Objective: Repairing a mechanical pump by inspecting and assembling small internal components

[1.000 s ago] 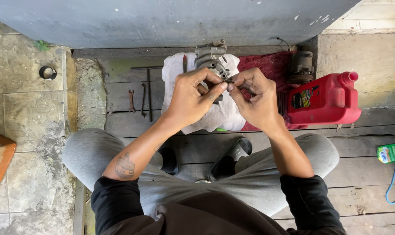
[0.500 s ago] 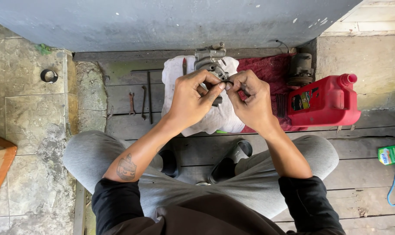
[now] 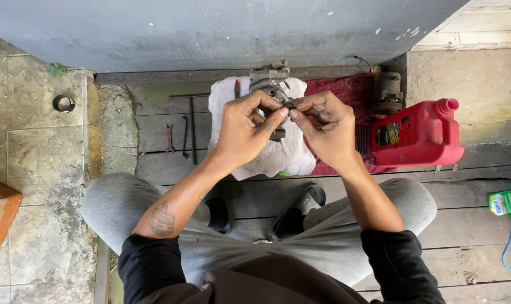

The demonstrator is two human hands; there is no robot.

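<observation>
Since the view of 1 second ago your 2 hands have barely shifted: they stay raised together over the cloth, the pinch a touch tighter and the fingertips closer.

Beyond your fingers lies the white cloth (image 3: pixel 278 155), spread on the wooden planks (image 3: pixel 464 236), with the red jerrycan (image 3: pixel 416 135) off to the right of your right-hand fingers and a dark red rag (image 3: pixel 351 90) between them. On the cloth, just past your fingertips, sits the grey metal assembly (image 3: pixel 268 79).

Your left hand (image 3: pixel 245 132) comes in from the lower left, wrist bent, thumb and forefinger pressed together at the tip; your right hand (image 3: pixel 326 129) mirrors it from the lower right, its fingers curled and pinching too. Between the 2 pinches you hold the small dark metal part (image 3: pixel 290 104), and its long axis seems to run left to right, from one pinch across to the other. Both hands are equally near it, each touching one end; the part is too small to tell its exact shape.

To the left of your left-hand fingers, well apart, 2 small wrenches (image 3: pixel 176 135) lie on the planks.
</observation>
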